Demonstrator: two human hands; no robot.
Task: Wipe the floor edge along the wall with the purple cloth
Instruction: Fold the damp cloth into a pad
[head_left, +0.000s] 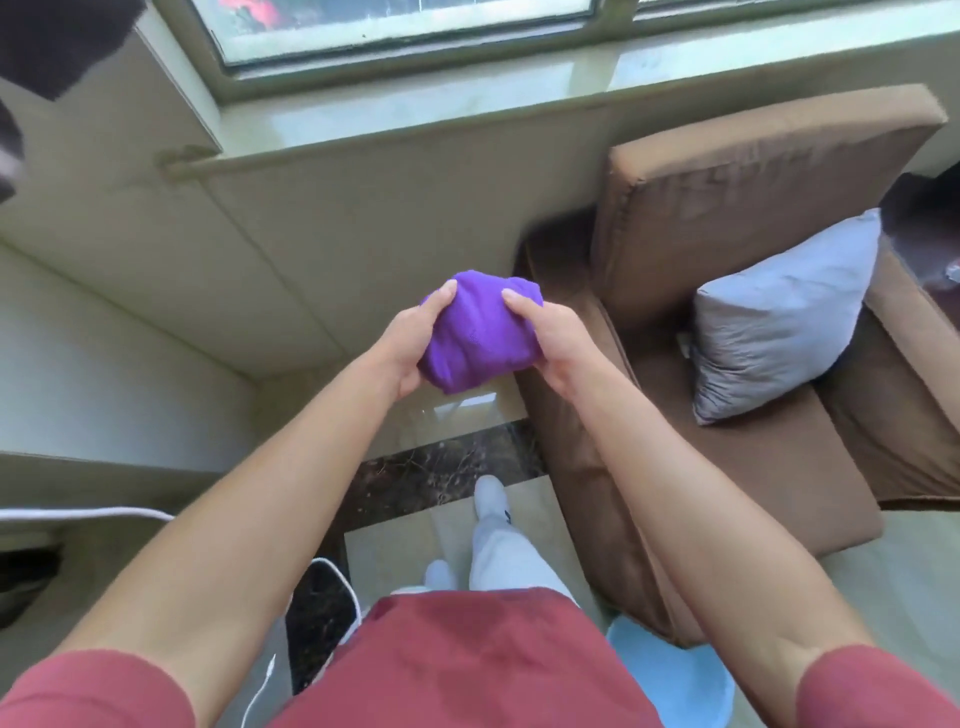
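The purple cloth (478, 332) is bunched into a ball, held in the air at about waist height in front of me. My left hand (410, 343) grips its left side, thumb on top. My right hand (550, 343) grips its right side, thumb on top too. Far below the cloth, the floor edge (441, 410) runs along the beige wall (363, 218) under the window sill. A dark marble strip (415, 478) borders the pale floor tiles there.
A brown armchair (727, 218) with a grey cushion (779, 312) stands right against the wall. A white cable (337, 571) lies on the floor at left. A light blue cloth or mat (670, 670) lies at my right. My feet (488, 499) stand on the tiles.
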